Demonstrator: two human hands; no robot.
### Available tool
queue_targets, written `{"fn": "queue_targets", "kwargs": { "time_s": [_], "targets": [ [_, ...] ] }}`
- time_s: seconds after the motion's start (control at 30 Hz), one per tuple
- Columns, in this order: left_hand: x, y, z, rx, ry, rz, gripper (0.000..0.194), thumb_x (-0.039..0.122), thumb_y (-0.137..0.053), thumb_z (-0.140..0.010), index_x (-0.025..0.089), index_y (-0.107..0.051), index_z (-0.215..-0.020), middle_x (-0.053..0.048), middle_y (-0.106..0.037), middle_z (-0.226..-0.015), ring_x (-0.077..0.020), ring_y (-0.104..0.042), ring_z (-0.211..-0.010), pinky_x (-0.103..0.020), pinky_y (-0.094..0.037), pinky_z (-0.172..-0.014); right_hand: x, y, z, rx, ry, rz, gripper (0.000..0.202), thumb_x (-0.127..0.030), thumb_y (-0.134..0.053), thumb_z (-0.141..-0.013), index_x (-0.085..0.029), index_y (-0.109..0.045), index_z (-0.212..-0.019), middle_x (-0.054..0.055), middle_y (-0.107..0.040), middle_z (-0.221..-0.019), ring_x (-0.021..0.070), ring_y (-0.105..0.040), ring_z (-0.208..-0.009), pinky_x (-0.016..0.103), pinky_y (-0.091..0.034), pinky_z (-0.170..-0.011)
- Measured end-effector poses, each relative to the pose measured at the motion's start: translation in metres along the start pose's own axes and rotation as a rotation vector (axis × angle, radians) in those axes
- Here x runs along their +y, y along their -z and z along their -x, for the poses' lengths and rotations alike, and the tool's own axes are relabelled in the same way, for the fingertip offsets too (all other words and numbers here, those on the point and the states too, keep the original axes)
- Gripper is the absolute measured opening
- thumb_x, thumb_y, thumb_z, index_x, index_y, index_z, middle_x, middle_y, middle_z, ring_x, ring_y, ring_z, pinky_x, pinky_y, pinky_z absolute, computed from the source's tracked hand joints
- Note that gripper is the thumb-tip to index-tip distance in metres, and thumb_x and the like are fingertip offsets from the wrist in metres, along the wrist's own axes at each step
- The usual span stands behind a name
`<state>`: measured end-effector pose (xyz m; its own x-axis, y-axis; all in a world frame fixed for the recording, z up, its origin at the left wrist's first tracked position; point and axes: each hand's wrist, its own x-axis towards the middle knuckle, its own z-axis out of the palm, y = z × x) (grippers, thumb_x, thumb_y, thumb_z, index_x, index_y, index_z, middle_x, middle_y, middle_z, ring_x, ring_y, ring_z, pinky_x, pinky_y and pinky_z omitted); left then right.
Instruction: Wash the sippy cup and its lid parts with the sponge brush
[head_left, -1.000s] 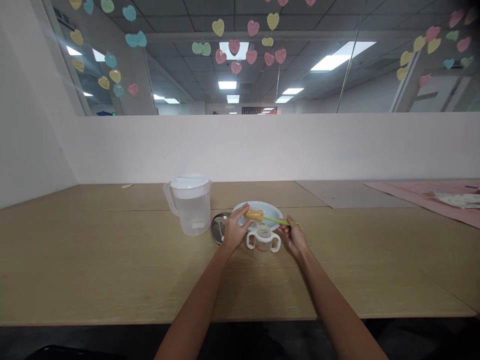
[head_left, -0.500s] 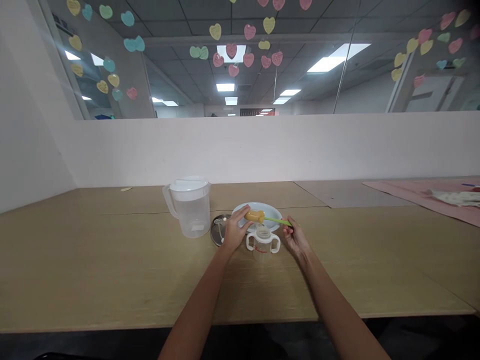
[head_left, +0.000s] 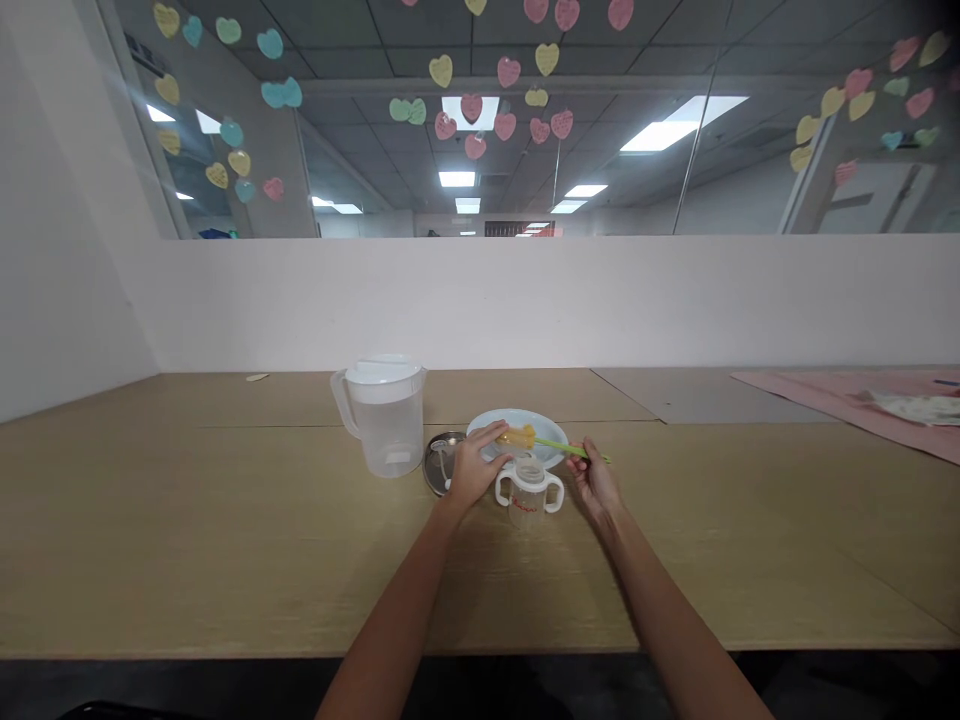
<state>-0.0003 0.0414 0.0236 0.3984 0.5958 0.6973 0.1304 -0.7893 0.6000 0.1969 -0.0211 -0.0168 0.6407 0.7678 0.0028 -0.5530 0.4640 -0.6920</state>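
My left hand [head_left: 474, 468] is closed around a small yellow, partly see-through piece [head_left: 517, 437] with a flared end, possibly a bottle nipple. Into that flared end runs a thin green stick [head_left: 559, 447], like a brush handle, pinched in my right hand [head_left: 595, 476]. Whatever tip the stick has is hidden. Just below, a clear baby bottle [head_left: 528, 492] with two white handles and red print stands upright, its top uncovered. Behind my hands lies a pale blue-white bowl [head_left: 555, 425].
A round metal dish [head_left: 433, 478] left of my left hand holds a white tube-like part [head_left: 442, 462]. Further left stands a lidded clear pitcher [head_left: 388, 425] with liquid in it. A pink sheet [head_left: 840, 390] with a plastic packet [head_left: 919, 407] lies far right; a wall runs along the back.
The yellow piece has turned slightly in my left hand, and the green stick slants down more to the right. The whole view has shifted a little. Both holds remain.
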Motion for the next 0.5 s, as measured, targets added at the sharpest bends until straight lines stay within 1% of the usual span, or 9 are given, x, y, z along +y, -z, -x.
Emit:
{"fn": "queue_targets", "kwargs": {
  "time_s": [0.23, 0.33, 0.5],
  "targets": [
    [-0.007, -0.001, 0.001, 0.112, -0.017, -0.001, 0.045, 0.016, -0.071, -0.067, 0.023, -0.064, -0.111, -0.007, -0.063, -0.118, -0.0203, -0.057, -0.110, -0.038, -0.043, -0.101, 0.002, -0.005, 0.007, -0.015, -0.012, 0.073, 0.026, -0.037, -0.071, -0.071, -0.014, -0.059, -0.067, -0.006, -0.049, -0.041, 0.0046, -0.047, -0.037, 0.014, -0.052, -0.044],
    [-0.009, -0.002, 0.000, 0.117, -0.021, 0.002, 0.045, 0.016, -0.071, -0.068, 0.024, -0.063, -0.112, -0.007, -0.063, -0.118, -0.0203, -0.057, -0.112, -0.039, -0.042, -0.102, 0.001, -0.006, 0.008, -0.020, -0.030, 0.075, 0.027, -0.038, -0.071, -0.071, -0.014, -0.059, -0.066, -0.006, -0.048, -0.041, 0.0037, -0.043, -0.036, 0.014, -0.050, -0.041],
    [-0.013, -0.001, 0.000, 0.118, 0.032, 0.018, 0.049, 0.014, -0.071, -0.067, 0.023, -0.062, -0.114, -0.007, -0.062, -0.120, -0.0197, -0.056, -0.113, -0.039, -0.040, -0.103, -0.001, -0.007, 0.009, -0.090, -0.044, 0.102, 0.031, -0.042, -0.071, -0.070, -0.014, -0.059, -0.065, -0.009, -0.041, -0.038, 0.0016, -0.032, -0.033, 0.012, -0.043, -0.035]
  ]
}}
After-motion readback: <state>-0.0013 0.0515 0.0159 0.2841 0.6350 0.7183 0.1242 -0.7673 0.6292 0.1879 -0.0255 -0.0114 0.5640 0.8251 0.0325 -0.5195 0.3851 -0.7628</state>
